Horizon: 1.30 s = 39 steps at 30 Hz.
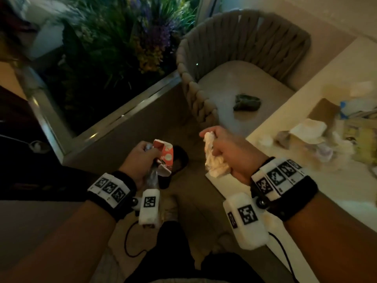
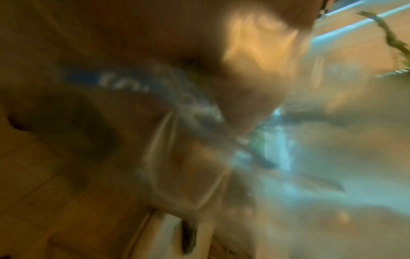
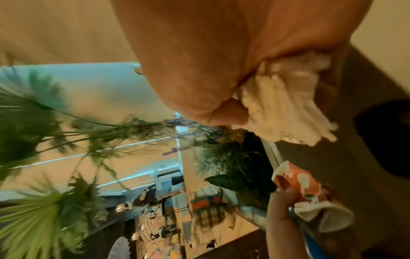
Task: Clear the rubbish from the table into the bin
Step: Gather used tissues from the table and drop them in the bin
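Note:
My left hand (image 1: 140, 158) grips a crumpled red carton with white spots (image 1: 166, 155) together with a clear plastic wrapper (image 1: 152, 177); the right wrist view shows that carton (image 3: 301, 182) low at the right. Just under and beyond it on the floor stands a small black bin (image 1: 179, 158). My right hand (image 1: 228, 152) holds a wad of white tissue (image 1: 214, 158), seen close in the right wrist view as a wad of white tissue (image 3: 286, 108), over the floor beside the table's corner. More rubbish (image 1: 318, 131) lies on the white table (image 1: 306, 193) to the right. The left wrist view is blurred.
A grey woven armchair (image 1: 204, 78) stands ahead with a dark green crumpled thing (image 1: 247, 102) on its seat. A planter of green and purple plants (image 1: 114, 50) behind a metal edge fills the upper left. A black cable (image 1: 130, 242) trails on the floor near my legs.

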Motion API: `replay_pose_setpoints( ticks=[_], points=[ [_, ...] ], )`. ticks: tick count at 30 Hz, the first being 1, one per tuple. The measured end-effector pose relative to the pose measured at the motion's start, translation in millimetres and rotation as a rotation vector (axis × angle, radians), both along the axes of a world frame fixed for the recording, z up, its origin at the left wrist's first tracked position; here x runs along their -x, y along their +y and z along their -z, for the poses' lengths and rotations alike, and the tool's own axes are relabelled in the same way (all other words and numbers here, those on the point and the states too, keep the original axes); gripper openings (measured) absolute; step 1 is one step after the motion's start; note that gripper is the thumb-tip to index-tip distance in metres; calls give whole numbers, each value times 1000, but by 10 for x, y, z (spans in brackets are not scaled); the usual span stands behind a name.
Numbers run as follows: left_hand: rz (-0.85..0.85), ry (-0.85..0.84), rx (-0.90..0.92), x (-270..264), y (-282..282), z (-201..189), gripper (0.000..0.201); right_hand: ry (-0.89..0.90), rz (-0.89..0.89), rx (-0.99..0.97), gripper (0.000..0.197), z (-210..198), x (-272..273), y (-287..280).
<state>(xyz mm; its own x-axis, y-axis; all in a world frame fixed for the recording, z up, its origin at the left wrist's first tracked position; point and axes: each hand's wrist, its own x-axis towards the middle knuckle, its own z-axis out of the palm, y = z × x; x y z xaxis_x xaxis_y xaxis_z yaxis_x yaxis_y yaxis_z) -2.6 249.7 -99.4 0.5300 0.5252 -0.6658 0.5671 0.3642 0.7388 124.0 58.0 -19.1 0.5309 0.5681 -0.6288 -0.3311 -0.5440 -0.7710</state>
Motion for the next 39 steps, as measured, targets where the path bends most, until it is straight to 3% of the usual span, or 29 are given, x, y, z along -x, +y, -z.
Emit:
replay_pose_setpoints(
  ticks=[3,7,10,14,17,19,22,23,24,25,27,31,34,39],
  points=[
    [-120,34,40,128,463,372,28,34,-64,63,54,451,133,721],
    [-155,133,144,249,873,994,26,-9,10,195,61,1257,382,1447],
    [-195,175,213,285,1069,1520,30,8,51,314,67,1910,521,1727],
    [-192,268,274,252,1205,2274,15,35,121,408,73,2759,534,1908],
    [-168,334,312,350,1332,3508,38,5,189,491,77,3359,483,1969],
    [-149,359,357,360,1358,4047,47,-24,205,518,73,3694,454,2009],
    [-152,395,347,226,1380,4105,33,-45,181,543,62,4163,380,2071],
    [-129,391,331,121,1385,3911,17,-28,167,550,63,4303,337,2098],
    [-104,396,334,76,1385,3957,2,-5,162,562,63,4434,295,2119],
    [-96,396,328,49,1389,4048,12,7,155,570,64,4562,248,2130],
    [-110,376,370,-41,1390,4202,7,13,132,556,66,4789,152,2147],
    [-234,337,638,-124,1410,4650,82,94,243,480,91,5103,35,2135],
    [-404,276,790,-130,1440,4564,83,177,358,442,85,5250,-38,2050],
    [-520,296,712,-7,1436,4349,73,300,493,339,55,5252,-179,1966]
  ],
)
